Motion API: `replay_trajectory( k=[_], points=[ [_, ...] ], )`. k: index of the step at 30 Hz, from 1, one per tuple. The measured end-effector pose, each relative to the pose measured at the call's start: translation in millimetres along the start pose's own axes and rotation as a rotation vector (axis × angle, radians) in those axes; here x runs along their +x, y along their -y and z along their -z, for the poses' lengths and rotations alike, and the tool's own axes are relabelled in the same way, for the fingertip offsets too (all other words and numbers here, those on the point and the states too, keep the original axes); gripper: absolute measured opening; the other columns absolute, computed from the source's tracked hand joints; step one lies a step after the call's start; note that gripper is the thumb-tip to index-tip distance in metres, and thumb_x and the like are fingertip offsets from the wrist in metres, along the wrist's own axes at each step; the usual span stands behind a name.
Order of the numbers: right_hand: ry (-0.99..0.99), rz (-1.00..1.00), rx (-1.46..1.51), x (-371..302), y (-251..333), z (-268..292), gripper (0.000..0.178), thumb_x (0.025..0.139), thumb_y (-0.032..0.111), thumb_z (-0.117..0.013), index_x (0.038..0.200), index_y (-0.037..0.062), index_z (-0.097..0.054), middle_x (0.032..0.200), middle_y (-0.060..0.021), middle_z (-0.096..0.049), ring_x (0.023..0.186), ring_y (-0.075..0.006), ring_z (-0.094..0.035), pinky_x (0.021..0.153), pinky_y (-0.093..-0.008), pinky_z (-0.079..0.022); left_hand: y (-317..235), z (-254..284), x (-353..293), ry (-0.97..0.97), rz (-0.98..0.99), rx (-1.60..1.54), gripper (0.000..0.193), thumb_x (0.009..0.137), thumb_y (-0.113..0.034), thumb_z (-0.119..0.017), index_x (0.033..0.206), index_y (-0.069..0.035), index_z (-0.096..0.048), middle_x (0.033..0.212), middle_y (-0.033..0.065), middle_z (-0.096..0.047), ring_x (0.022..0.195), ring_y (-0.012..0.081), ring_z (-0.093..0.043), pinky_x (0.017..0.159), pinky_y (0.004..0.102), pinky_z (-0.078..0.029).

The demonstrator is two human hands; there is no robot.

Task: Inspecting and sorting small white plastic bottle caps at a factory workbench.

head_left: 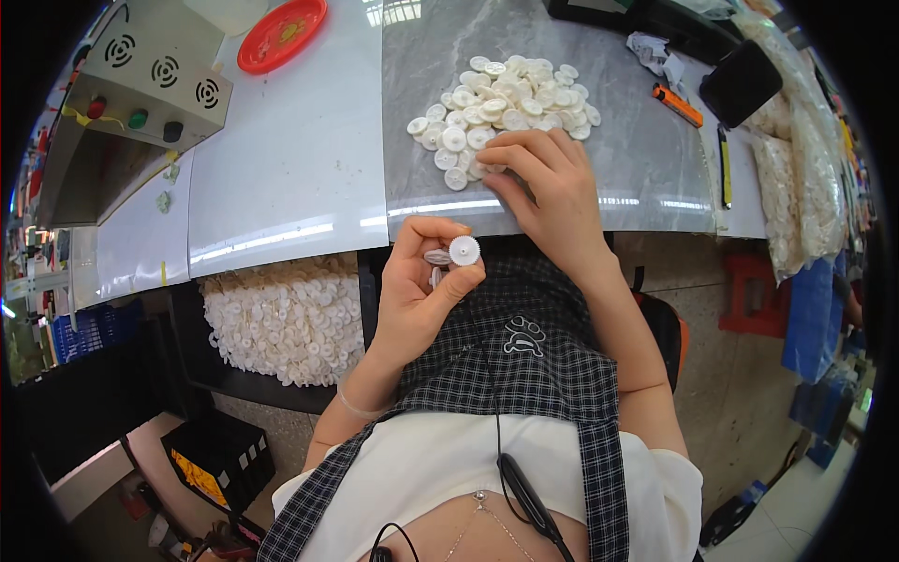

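A person's left hand (pixel 412 298) pinches a white gear (pixel 464 250) between thumb and forefinger, its face turned up, with more white discs (pixel 436 257) tucked behind it in the curled fingers. The right hand (pixel 559 192) bends over the near edge of a pile of gears (pixel 534 94), thumb and fingers parted; whether a gear is caught between them cannot be told. Good handling here would likely mean a light hold by the rim, sparing the teeth, and lifting loose discs from the pile's edge singly rather than digging into the heap. The pile rests on a grey tabletop (pixel 646 173), an orange-handled tool (pixel 678 105) beyond it to the right; below the tabletop's edge, at left, sits a mass of white parts (pixel 281 323).
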State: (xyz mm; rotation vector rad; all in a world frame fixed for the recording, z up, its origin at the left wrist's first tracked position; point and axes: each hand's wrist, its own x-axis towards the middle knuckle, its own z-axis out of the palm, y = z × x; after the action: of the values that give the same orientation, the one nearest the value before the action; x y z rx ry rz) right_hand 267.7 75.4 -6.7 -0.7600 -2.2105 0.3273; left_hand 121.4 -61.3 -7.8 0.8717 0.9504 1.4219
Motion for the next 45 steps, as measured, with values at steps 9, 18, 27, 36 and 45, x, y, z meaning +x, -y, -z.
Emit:
replay_trajectory(
  k=[9,18,27,36,45],
  points=[
    [-0.147,0.022,-0.054,-2,-2,-5,0.013,0.08,0.006,-0.072,0.092,0.009,-0.069,0.087,-0.0014,-0.068,0.079,-0.0202,-0.063,0.072,-0.0312,-0.044,0,0,2,0.029,0.058,-0.166,0.023,0.101,-0.019,-0.051,0.117,-0.004,-0.048,0.087,0.0058,-0.054,0.063,0.005,-0.042,0.046,0.0162,-0.032],
    [-0.124,-0.105,0.443,-19,21,18,0.018,0.085,-0.009,-0.062,0.1,0.0021,-0.066,0.093,-0.0101,-0.064,0.08,-0.0165,-0.063,0.069,-0.0263,-0.051,8,4,2,0.074,0.189,-0.341,0.032,0.104,-0.031,-0.04,0.109,-0.003,-0.053,0.083,0.0059,-0.053,0.06,0.0071,-0.041,0.044,0.0188,-0.032],
    [-0.129,-0.173,0.172,-27,12,24,0.023,0.084,-0.007,-0.065,0.104,0.0047,-0.069,0.097,-0.0074,-0.063,0.084,-0.0181,-0.064,0.071,-0.0265,-0.052,3,-2,6,0.052,0.174,-0.311,0.031,0.105,-0.032,-0.033,0.109,-0.006,-0.051,0.076,0.0069,-0.053,0.054,0.0074,-0.039,0.041,0.0193,-0.03],
    [-0.006,-0.064,0.009,-43,-6,29,0.021,0.078,-0.001,-0.074,0.097,0.0053,-0.071,0.1,-0.0064,-0.067,0.09,-0.0209,-0.065,0.07,-0.0303,-0.053,3,-1,5,0.066,0.281,-0.515,0.041,0.107,-0.042,-0.027,0.095,-0.009,-0.048,0.069,0.0083,-0.054,0.049,0.0054,-0.036,0.039,0.0186,-0.03],
    [-0.051,-0.115,0.036,-37,-9,23,0.018,0.075,0.004,-0.077,0.091,0.0043,-0.068,0.099,-0.0064,-0.07,0.087,-0.0224,-0.064,0.07,-0.0304,-0.051,5,1,5,0.157,0.246,-0.537,0.043,0.104,-0.049,-0.025,0.092,-0.011,-0.042,0.068,0.0026,-0.044,0.051,0.0053,-0.033,0.038,0.0151,-0.028]
  ],
)
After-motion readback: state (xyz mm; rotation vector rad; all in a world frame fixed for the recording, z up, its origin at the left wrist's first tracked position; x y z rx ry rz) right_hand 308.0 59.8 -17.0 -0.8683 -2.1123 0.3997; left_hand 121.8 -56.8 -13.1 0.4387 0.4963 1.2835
